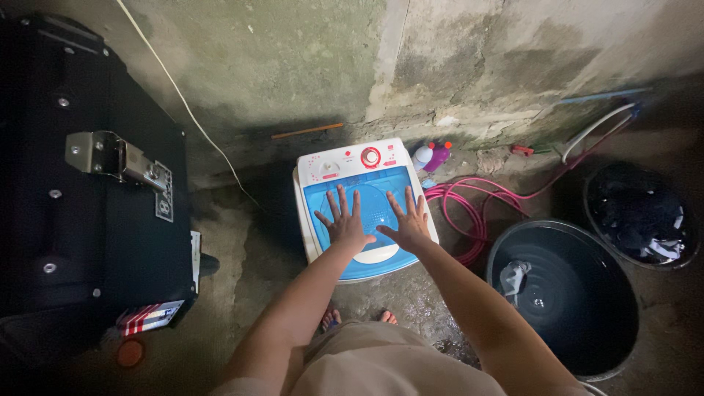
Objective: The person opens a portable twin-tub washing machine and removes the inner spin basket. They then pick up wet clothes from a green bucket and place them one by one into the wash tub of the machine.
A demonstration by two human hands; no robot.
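At six o'clock, closest in, the person's bare feet (pixel 358 317) stand on a wet, rough concrete floor (pixel 242 257) below a beige garment. Just beyond them sits a small top-loading washing machine (pixel 364 209), boxy with rounded corners, its white plastic shell smooth around a translucent blue lid (pixel 374 213) through which a perforated tub shows faintly. Both hands lie flat on that lid: the left hand (pixel 342 226) at centre and the right hand (pixel 408 223) just beside it toward three o'clock, fingers of each spread wide apart and straight, palms pressing the plastic, gripping nothing; the thumbs nearly meet. At nine o'clock stands a matte black hard case (pixel 88 191) with metal rivets and a shiny steel latch. At four o'clock is a round dark tub (pixel 565 293) of water with a pale dipper inside, and at three o'clock a second round basin (pixel 642 213) holding wet dark cloth. A glossy pink hose (pixel 477 209) coils between machine and tubs. Farther, at twelve o'clock, the white control panel carries a red-ringed dial (pixel 371 156); two bottles (pixel 431 156), white and purple, stand against the stained, flaking wall (pixel 469 59).
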